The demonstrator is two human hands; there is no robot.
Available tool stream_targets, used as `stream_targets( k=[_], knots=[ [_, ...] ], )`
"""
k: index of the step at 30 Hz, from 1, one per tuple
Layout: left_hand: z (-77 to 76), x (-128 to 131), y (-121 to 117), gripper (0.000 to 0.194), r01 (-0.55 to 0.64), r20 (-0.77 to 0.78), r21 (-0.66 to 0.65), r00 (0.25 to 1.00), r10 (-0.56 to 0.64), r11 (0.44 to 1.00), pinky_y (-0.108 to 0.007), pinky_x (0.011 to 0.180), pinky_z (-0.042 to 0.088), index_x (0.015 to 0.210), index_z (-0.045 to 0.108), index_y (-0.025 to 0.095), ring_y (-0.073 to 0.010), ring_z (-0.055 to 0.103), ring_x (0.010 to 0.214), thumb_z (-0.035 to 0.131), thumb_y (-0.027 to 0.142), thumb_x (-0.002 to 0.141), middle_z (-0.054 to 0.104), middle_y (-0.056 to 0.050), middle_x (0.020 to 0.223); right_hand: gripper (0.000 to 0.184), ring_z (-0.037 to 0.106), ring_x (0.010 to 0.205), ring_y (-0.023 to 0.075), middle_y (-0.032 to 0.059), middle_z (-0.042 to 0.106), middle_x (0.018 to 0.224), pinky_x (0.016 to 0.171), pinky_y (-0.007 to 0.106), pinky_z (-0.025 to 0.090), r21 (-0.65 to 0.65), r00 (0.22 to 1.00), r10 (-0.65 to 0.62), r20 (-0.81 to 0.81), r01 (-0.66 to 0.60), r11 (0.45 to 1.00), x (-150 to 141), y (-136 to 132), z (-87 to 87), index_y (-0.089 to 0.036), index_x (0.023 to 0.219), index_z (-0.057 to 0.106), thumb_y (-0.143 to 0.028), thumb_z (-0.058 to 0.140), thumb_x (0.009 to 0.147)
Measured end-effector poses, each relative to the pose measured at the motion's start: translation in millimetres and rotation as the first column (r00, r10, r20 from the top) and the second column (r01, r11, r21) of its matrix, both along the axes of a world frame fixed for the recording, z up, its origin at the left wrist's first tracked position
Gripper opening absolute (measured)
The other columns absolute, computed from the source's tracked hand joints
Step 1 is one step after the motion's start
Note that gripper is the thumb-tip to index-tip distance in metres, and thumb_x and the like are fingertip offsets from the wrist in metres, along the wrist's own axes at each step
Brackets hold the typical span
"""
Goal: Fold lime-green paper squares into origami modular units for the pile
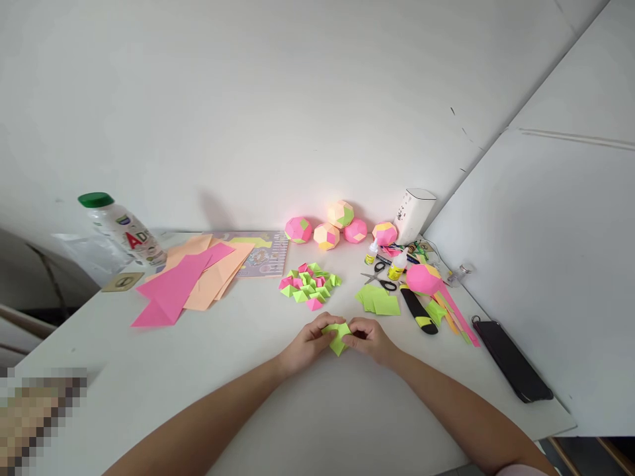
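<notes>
A small green sheet of paper [338, 342] with creases is held low over the white table, close to its middle. My left hand [308, 340] pinches its left side between thumb and fingers. On the opposite edge my right hand [370, 338] grips it the same way, fingertips closed. Just beyond the hands lies a pile of small folded paper pieces [307, 281] in green and pink. To the right of that pile, several flat green paper squares [380, 301] overlap one another.
Scissors [380, 277], glue bottles [397, 264], a black-yellow cutter [419, 309], paper strips and a phone [512, 360] lie right. Paper balls [326, 235] line the wall. At left are pink and orange sheets [186, 284], a notebook [270, 254] and a white bottle [124, 228].
</notes>
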State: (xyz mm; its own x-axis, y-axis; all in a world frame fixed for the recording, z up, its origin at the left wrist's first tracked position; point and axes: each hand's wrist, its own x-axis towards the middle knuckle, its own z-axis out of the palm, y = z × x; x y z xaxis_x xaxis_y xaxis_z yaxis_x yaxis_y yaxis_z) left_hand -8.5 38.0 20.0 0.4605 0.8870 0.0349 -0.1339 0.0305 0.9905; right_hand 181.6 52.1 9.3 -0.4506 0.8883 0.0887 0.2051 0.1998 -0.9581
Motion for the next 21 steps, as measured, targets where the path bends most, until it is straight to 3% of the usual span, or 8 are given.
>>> stream_targets(
  k=[4,12,17,21],
  knots=[
    [-5.9,-0.6,0.8,0.036,0.049,0.019,0.030,0.999,-0.049,0.998,-0.026,0.066,0.043,0.112,0.058,0.026,-0.0146,0.050,0.080,0.058,0.034,0.077,0.046,-0.005,0.101,0.025,0.037,0.054,0.0100,-0.0028,0.042,0.061,0.051,0.024,0.033,0.033,1.000,-0.008,-0.005,0.008,0.999,-0.1,-0.7,1.9,-0.017,0.058,0.053,-0.034,0.063,0.073],
    [-14.9,1.8,2.8,0.031,-0.011,0.082,0.004,0.997,0.010,1.000,-0.027,0.069,0.043,0.104,0.064,0.023,-0.0144,0.051,0.080,0.064,0.031,0.073,0.048,-0.002,0.088,0.022,0.041,0.056,0.0118,-0.0009,0.047,0.061,0.053,0.024,0.035,0.088,0.999,-0.045,-0.018,0.046,0.995,-1.1,-2.3,6.5,-0.017,0.061,0.059,-0.035,0.063,0.075],
    [-10.5,3.9,1.4,0.030,-0.044,-0.117,0.137,0.991,0.061,0.990,-0.024,0.060,0.042,0.101,0.066,0.021,-0.0137,0.050,0.070,0.060,0.036,0.076,0.049,-0.003,0.080,0.020,0.043,0.057,0.0115,-0.0005,0.050,0.063,0.053,0.024,0.035,0.116,0.997,-0.072,-0.040,0.076,0.990,-0.2,-3.0,5.0,-0.017,0.064,0.060,-0.033,0.064,0.074],
    [-4.0,4.3,-0.2,0.029,-0.039,-0.260,0.242,0.960,0.104,0.970,-0.024,0.059,0.040,0.100,0.068,0.021,-0.0134,0.048,0.067,0.054,0.036,0.080,0.051,-0.003,0.075,0.020,0.044,0.056,0.0101,-0.0024,0.050,0.061,0.052,0.022,0.037,0.025,0.989,-0.117,-0.089,0.120,0.992,0.2,-2.9,0.5,-0.016,0.069,0.058,-0.034,0.066,0.072]
  ],
)
